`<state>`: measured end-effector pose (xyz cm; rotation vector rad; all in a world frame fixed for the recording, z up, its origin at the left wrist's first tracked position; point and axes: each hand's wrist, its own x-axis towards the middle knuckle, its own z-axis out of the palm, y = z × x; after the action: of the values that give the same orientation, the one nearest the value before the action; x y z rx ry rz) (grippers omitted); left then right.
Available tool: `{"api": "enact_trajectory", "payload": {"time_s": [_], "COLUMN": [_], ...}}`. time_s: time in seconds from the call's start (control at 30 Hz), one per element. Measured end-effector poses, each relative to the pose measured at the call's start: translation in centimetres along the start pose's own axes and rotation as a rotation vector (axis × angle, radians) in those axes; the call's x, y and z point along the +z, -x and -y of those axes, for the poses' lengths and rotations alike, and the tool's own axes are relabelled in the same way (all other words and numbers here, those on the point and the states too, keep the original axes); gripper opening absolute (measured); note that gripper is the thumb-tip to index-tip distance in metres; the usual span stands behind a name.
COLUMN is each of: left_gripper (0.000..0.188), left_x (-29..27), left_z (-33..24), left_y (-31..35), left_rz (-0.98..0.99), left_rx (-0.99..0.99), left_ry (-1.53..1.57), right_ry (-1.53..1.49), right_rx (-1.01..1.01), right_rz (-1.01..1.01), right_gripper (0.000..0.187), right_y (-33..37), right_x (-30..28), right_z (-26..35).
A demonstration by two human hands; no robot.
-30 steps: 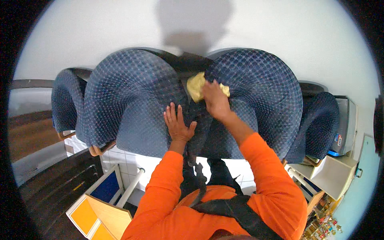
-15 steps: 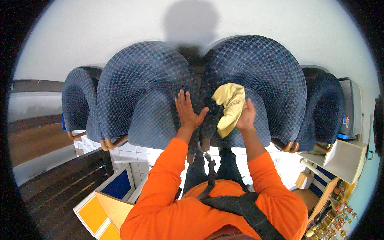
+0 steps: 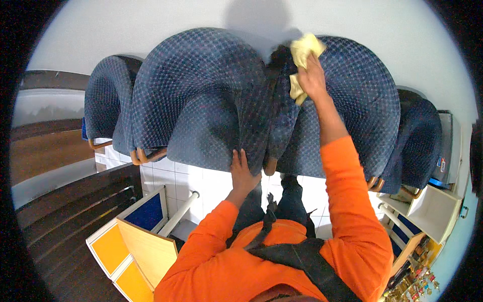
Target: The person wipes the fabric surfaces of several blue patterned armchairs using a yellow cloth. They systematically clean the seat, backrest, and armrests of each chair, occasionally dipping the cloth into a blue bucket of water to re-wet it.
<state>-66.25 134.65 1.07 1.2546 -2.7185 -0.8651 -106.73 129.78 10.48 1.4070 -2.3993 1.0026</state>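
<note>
Left hand (image 3: 243, 172): arm bent, palm flat on the front edge of the middle blue seat (image 3: 201, 95), fingers spread, holding nothing.
Right hand (image 3: 312, 78): arm stretched forward, fingers closed around the yellow cloth (image 3: 302, 53), pressing it near the top of the right blue seat (image 3: 362, 100).

Orange-and-blue panelled furniture (image 3: 132, 236) lower left – white tiled floor (image 3: 211, 183) – white cabinet (image 3: 436, 207) right.

The camera is sitting on the person's head. It is looking down, close over the blue chairs (image 3: 201, 100) and white wall (image 3: 151, 30).
</note>
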Motion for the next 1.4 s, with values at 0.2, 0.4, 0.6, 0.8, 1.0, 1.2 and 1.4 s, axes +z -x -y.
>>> {"api": "enact_trajectory", "payload": {"time_s": [0.2, 0.4, 0.6, 0.8, 1.0, 1.2, 1.4], "left_gripper": [0.120, 0.115, 0.119, 0.121, 0.098, 0.049, 0.034], "left_x": [-1.0, -1.8, -1.6, -0.5, -1.9, 1.4, 5.1], "left_z": [0.0, -0.9, -1.1, -2.0, -2.1, -2.1, 1.5], "left_y": [-0.2, -0.6, -0.6, 0.2, 2.1, 6.0, 5.3], "left_rz": [0.111, 0.084, 0.080, 0.021, -0.133, -0.064, 0.232], "left_rx": [0.017, -0.029, -0.012, -0.086, 0.057, -0.104, -0.288], "left_ry": [-0.023, -0.064, -0.008, 0.002, -0.021, 0.491, 0.563], "right_ry": [0.402, 0.078, -0.266, -0.040, 0.579, 0.319, 0.056], "right_rx": [-0.060, -0.168, 0.413, 0.150, 0.011, -0.056, -0.036], "right_rz": [0.428, 0.691, 0.958, -0.144, 0.375, 0.452, 0.631], "right_gripper": [0.065, 0.050, 0.035, 0.048, 0.050, 0.060, 0.065], "right_y": [9.1, 24.9, 25.5, 7.0, 3.7, 17.9, 32.4], "right_x": [6.1, 2.1, -4.1, -3.7, 4.0, 4.3, 2.4], "right_z": [2.9, 9.4, 8.5, 0.5, 3.3, 8.0, 11.9]}}
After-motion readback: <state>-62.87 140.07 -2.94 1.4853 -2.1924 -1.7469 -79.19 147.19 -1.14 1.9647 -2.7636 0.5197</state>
